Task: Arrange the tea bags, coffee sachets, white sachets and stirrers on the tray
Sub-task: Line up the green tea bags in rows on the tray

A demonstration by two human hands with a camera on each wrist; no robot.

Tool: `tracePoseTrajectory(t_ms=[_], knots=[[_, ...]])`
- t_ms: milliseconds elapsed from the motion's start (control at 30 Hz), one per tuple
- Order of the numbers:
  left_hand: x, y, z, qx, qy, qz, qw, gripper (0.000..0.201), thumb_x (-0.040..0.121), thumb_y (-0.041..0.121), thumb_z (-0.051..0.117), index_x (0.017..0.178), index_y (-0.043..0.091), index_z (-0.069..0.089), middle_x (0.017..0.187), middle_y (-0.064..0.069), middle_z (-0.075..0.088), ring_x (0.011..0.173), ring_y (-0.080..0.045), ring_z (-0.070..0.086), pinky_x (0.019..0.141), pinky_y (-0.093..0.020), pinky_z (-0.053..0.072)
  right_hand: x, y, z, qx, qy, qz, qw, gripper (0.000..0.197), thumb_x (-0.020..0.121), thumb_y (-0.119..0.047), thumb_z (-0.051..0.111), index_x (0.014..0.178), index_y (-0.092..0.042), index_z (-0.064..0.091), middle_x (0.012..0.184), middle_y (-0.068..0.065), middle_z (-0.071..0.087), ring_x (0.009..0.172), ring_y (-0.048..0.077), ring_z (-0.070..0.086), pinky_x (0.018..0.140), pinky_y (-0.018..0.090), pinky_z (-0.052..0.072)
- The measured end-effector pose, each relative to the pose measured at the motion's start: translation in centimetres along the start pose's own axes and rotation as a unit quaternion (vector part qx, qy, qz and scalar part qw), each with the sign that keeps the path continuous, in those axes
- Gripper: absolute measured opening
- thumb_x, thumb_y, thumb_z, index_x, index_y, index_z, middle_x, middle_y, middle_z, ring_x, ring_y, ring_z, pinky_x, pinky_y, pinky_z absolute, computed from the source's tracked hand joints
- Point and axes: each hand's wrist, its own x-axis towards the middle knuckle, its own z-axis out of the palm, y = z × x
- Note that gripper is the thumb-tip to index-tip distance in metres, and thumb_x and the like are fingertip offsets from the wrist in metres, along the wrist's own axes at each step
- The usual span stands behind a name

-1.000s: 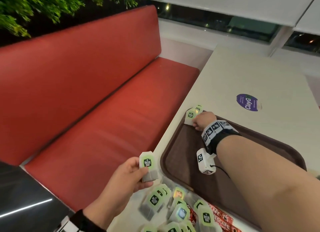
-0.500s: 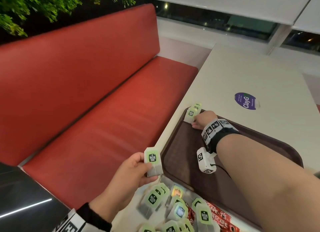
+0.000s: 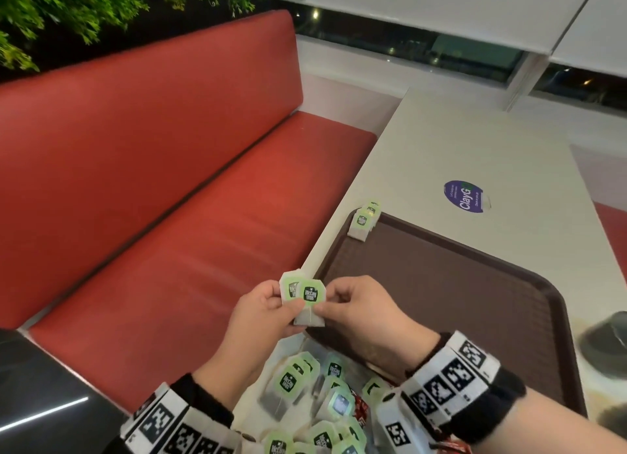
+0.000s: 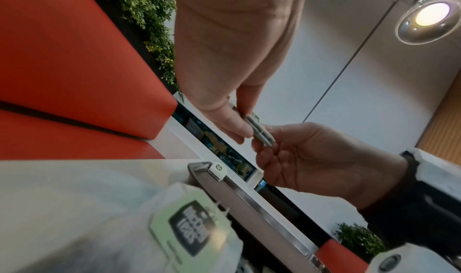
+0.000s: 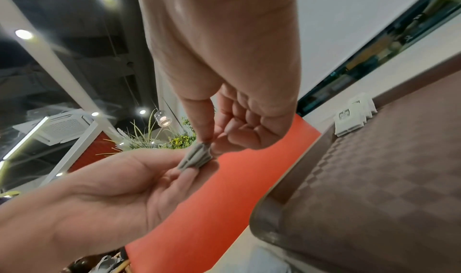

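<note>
Just off the near left corner of the brown tray [image 3: 441,284], my two hands hold two green-labelled tea bags [image 3: 303,297] between them. My left hand [image 3: 288,302] pinches them from the left, thumb on the front bag. From the right, my right hand [image 3: 325,304] pinches the front bag's edge. Both wrist views show the bags edge-on [image 4: 260,133] [image 5: 195,158] between the fingers. A short row of tea bags [image 3: 364,221] leans in the tray's far left corner. Loose tea bags [image 3: 298,382] and red coffee sachets [image 3: 359,409] are piled on the table below my wrists.
The white table [image 3: 458,148] carries a purple sticker [image 3: 464,195] beyond the tray. A red bench [image 3: 169,199] runs along the table's left edge. A dark round object [image 3: 607,345] sits at the right edge of the head view.
My right hand has left the tea bags at the tray's far corner and drawn back to meet my left hand. Two bags now show between the hands instead of one.
</note>
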Motion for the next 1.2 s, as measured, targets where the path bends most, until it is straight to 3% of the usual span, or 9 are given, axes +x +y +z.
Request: tracePoseTrajectory(t_ms=[167,433,600,800,867,933,1000,1133,1200], knots=[[0.5,0.1,0.3,-0.019,0.034,0.013,0.999,0.005,0.092,0.005,0.057,0.093,0.005,0.061,0.086,-0.010,0.074,0.079,-0.019,0.072,0.067,-0.027,0.059,0.7,0.5,-1.6,0.032,0.027,0.013,0.999,0.024,0.083,-0.011,0.071,0.062,-0.018,0.061,0.052,-0.006,0.059,0.044,0.004,0.045,0.049,0.015,0.039],[0.2,-0.1,-1.2,-0.046,0.040,0.013,0.998,0.006,0.092,0.003,0.056,0.091,0.002,0.061,0.080,-0.006,0.075,0.078,-0.019,0.073,0.060,-0.021,0.056,9.3,4.8,-6.3,0.075,0.178,0.133,0.972,0.022,0.083,-0.003,0.067,0.067,-0.011,0.054,0.059,0.006,0.059,0.044,0.010,0.051,0.042,0.019,0.039],[0.4,-0.9,-2.1,-0.037,0.052,0.006,0.998,0.006,0.092,0.004,0.057,0.093,0.003,0.063,0.087,-0.011,0.074,0.086,-0.025,0.071,0.065,-0.027,0.056,13.3,5.9,-6.6,0.081,0.179,0.202,0.960,0.023,0.084,-0.003,0.066,0.069,-0.014,0.053,0.067,0.006,0.061,0.062,0.017,0.056,0.055,0.024,0.045],[0.8,-1.4,-3.2,-0.042,0.071,0.007,0.997,0.006,0.091,0.005,0.058,0.093,0.002,0.063,0.090,-0.013,0.072,0.085,-0.025,0.070,0.062,-0.026,0.056,14.9,6.6,-7.3,-0.002,0.167,0.200,0.965,0.023,0.086,-0.007,0.063,0.068,-0.018,0.053,0.071,0.002,0.060,0.060,0.013,0.058,0.062,0.025,0.053],[0.8,-1.5,-3.2,-0.044,0.072,0.007,0.996,0.006,0.091,0.005,0.058,0.092,0.002,0.063,0.090,-0.014,0.072,0.084,-0.024,0.069,0.063,-0.026,0.056,15.4,6.1,-7.4,-0.036,0.166,0.222,0.960,0.014,0.087,-0.009,0.063,0.076,-0.013,0.056,0.075,0.004,0.063,0.065,0.016,0.062,0.072,0.029,0.056],[1.0,-1.6,-3.2,-0.043,0.072,0.006,0.996,0.006,0.091,0.005,0.058,0.092,0.003,0.063,0.090,-0.014,0.072,0.086,-0.025,0.069,0.065,-0.028,0.056,15.6,5.8,-7.3,-0.083,0.163,0.246,0.952,0.007,0.087,-0.013,0.063,0.091,-0.011,0.057,0.083,0.007,0.065,0.067,0.018,0.062,0.069,0.026,0.055],[1.1,-1.6,-3.0,-0.039,0.069,0.003,0.997,0.006,0.092,0.005,0.058,0.093,0.005,0.064,0.090,-0.013,0.073,0.089,-0.028,0.070,0.068,-0.031,0.055,15.8,5.8,-7.3,-0.085,0.178,0.242,0.950,0.016,0.084,-0.014,0.066,0.098,-0.010,0.060,0.085,0.008,0.067,0.059,0.016,0.060,0.059,0.024,0.052],[1.1,-1.3,-2.5,-0.039,0.051,-0.003,0.998,0.008,0.092,0.006,0.056,0.093,0.005,0.064,0.092,-0.014,0.072,0.093,-0.030,0.069,0.069,-0.030,0.056,15.2,6.5,-7.4,-0.044,0.226,0.226,0.946,0.024,0.078,-0.008,0.070,0.101,-0.003,0.063,0.065,0.007,0.064,0.056,0.017,0.060,0.071,0.033,0.057],[1.0,-1.0,-2.2,-0.038,0.041,-0.007,0.998,0.008,0.093,0.006,0.055,0.095,0.004,0.063,0.094,-0.014,0.071,0.092,-0.027,0.069,0.070,-0.028,0.058,14.3,6.6,-7.5,-0.032,0.275,0.193,0.941,0.019,0.077,-0.011,0.070,0.093,-0.009,0.060,0.070,0.009,0.065,0.064,0.023,0.065,0.074,0.040,0.059]])
